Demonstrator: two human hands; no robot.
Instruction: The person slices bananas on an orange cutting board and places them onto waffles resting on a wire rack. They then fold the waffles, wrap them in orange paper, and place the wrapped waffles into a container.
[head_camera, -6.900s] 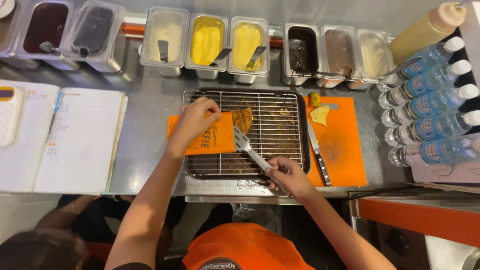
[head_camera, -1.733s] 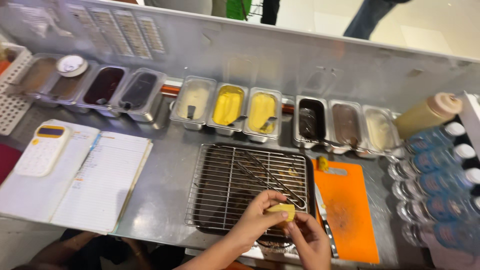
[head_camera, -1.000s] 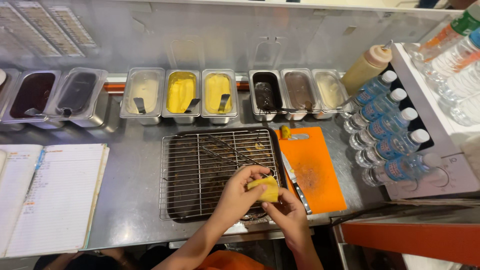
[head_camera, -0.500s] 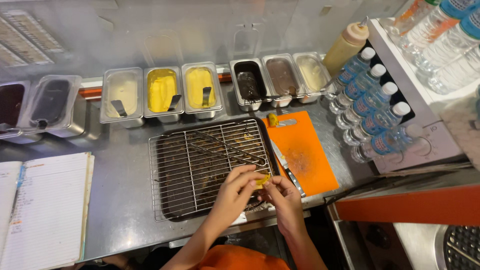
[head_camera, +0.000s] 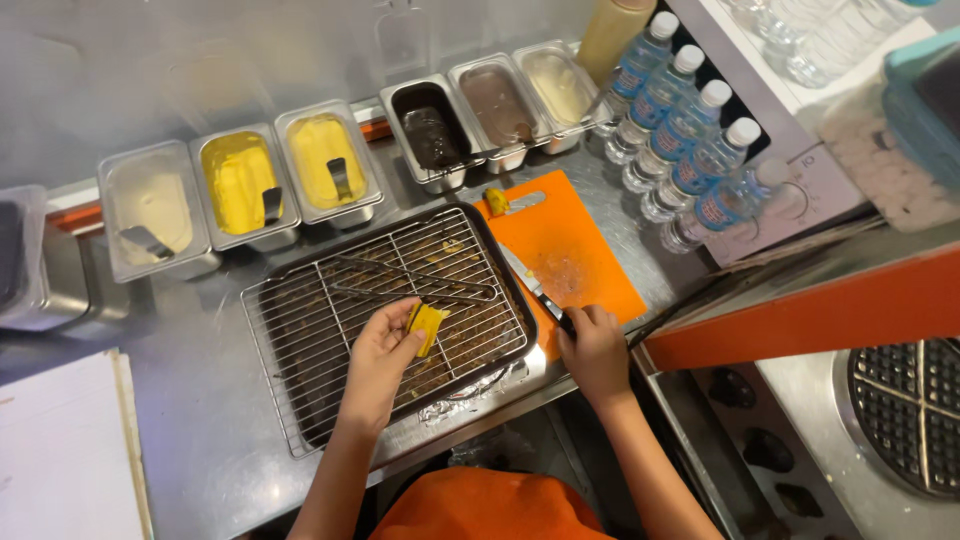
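Now the left hand (head_camera: 378, 352) grasps a small yellow food piece (head_camera: 426, 325) between its fingertips, above the wire rack (head_camera: 330, 320) where metal tongs (head_camera: 420, 283) lie. Just right, the right hand (head_camera: 594, 347) is clenched around the knife (head_camera: 535, 290) handle, its blade lying on the orange cutting board (head_camera: 570, 245) beside 5 water bottles (head_camera: 690, 130).

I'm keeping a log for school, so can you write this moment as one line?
left hand: holds yellow piece over wire rack | right hand: on knife handle by orange board
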